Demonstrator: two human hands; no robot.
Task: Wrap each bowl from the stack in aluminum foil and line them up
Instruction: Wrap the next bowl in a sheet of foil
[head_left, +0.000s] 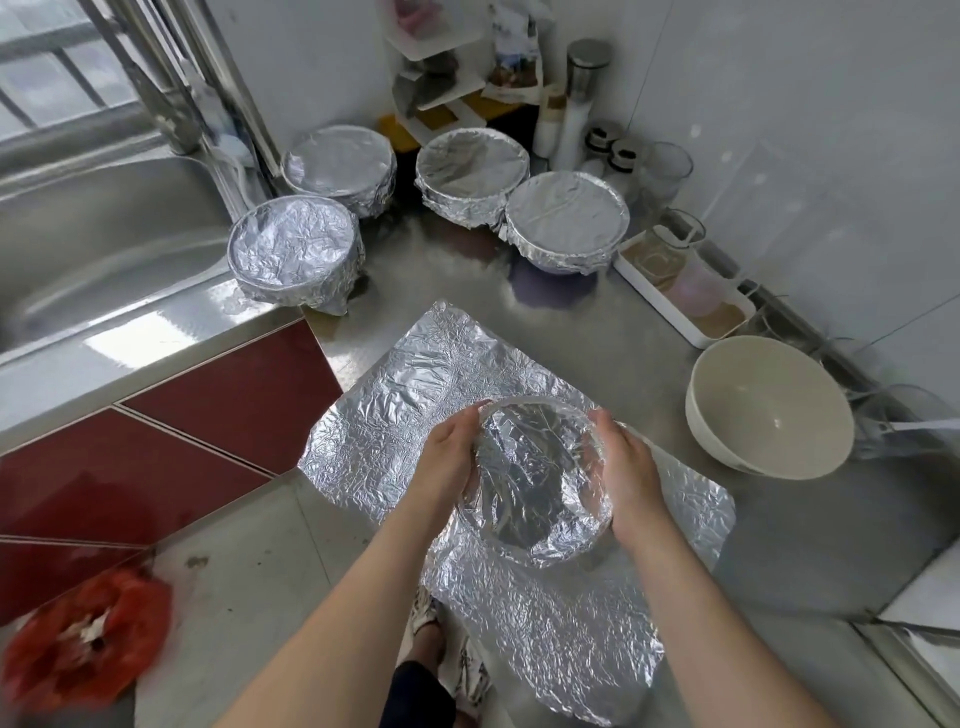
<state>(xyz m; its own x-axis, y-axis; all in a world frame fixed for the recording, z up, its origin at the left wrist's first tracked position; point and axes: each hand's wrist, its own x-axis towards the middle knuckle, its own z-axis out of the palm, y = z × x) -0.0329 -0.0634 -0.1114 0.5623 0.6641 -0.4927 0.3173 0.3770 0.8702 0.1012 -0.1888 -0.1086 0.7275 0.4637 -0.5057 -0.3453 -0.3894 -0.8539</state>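
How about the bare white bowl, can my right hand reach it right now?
Probably yes, once it lets go. Nothing stands on the counter between the right hand and the white bowl just beside it, but that hand and the left hand are both holding the foil-wrapped bowl.

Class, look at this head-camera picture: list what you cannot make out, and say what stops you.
All in the head view:
- Contents of the wrapped bowls: their wrapping hides them.
- Most fingers of the left hand and right hand: under the held bowl.
- Red bag, lower left: blurred.
- Jars at the back: labels too small.
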